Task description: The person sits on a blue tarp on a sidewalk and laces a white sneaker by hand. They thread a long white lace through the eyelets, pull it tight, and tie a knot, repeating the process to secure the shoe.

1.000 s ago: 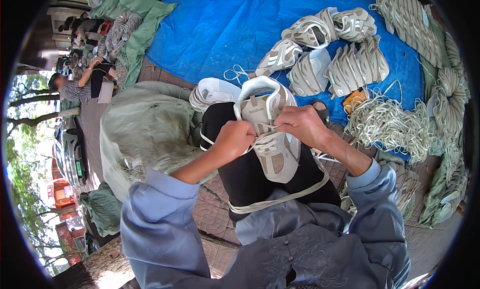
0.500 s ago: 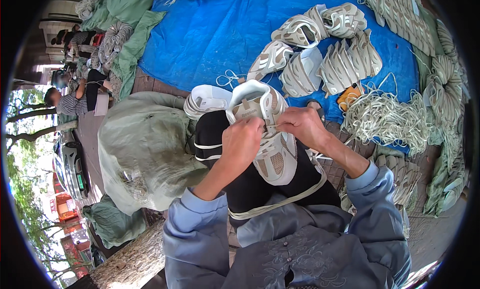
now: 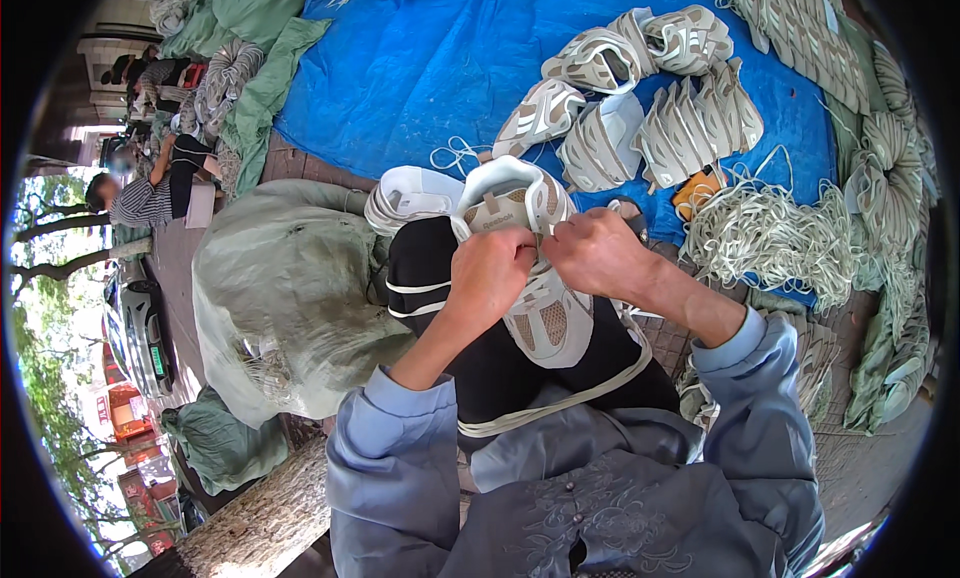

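Across my lap lies a white and beige sneaker upper (image 3: 552, 323) with brown mesh, its toe toward me and its tongue and collar pointing away. White laces cross its front below my fingers. My left hand (image 3: 492, 270) is closed at the left eyelet row, fingers curled in a pinch; what they hold is hidden. Close beside it, at the right eyelet row, my right hand (image 3: 598, 253) pinches the shoelace, most of it covered by the fingers. The fingertips of both hands nearly meet over the tongue. Pale cord is looped around my black-covered legs (image 3: 425, 253).
A white upper (image 3: 415, 196) sits just beyond my left knee. More sneaker uppers (image 3: 690, 128) stand in rows on a blue tarp (image 3: 410, 78). Right of them is a heap of laces (image 3: 770, 238). A large pale sack (image 3: 290, 298) lies at left; a person (image 3: 150, 198) sits farther off.
My right hand has moved left and slightly up, closing the gap to my left hand. My left hand has shifted slightly right. The lace stretch that showed between them is now covered.
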`<state>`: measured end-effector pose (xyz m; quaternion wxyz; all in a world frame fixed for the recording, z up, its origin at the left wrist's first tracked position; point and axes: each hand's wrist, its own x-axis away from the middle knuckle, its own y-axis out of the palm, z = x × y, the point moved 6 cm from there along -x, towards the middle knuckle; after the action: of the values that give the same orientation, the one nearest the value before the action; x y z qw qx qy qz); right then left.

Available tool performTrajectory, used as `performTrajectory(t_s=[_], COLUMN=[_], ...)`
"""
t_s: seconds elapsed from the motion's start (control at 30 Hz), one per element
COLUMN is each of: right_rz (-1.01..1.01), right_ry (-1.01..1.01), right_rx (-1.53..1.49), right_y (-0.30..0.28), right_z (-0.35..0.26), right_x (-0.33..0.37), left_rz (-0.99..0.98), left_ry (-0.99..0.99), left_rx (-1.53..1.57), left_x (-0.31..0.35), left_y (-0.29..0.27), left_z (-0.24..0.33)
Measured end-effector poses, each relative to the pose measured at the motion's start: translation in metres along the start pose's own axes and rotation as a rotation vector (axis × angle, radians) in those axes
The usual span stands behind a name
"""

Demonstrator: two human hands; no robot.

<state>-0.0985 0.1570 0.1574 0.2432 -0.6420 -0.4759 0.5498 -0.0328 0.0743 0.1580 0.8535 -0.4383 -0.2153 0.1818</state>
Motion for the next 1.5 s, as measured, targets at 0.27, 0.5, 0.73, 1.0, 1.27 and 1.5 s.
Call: performTrajectory(t_s=[0.27,0.5,0.73,1.0,1.27,1.5], right_rz=[-0.189,-0.004,0.127,-0.005,-0.133,0.047], right_ry=[-0.029,0.125,0.467,0.379,0.602,0.01], right_rx=[-0.035,-0.311,-0.672,-0.651,-0.891,-0.502], right_y=[0.007,0.017,0.026,0.023,0.029,-0.011], right_z=[0.0,0.028,0.032,0.034,0.044,-0.064], right_x=[-0.012,0.0,0.022,0.013,0.01,-0.05], left_rz=[-0.005,-0.087,-0.131,-0.369,-0.196,-0.131], left_ry=[-0.045,-0.067,-0.013,0.162,-0.115,0.187], left_rx=[0.143,0.134,0.118,-0.063,1.019,1.307], left_x=[-0.001,-0.004,-0.01,-0.02,0.055,0.077], left_y=[0.0,0.007,0.005,0.013,-0.111,-0.109], left_z=[-0.004,-0.009,-0.008,-0.009,-0.016,0.02])
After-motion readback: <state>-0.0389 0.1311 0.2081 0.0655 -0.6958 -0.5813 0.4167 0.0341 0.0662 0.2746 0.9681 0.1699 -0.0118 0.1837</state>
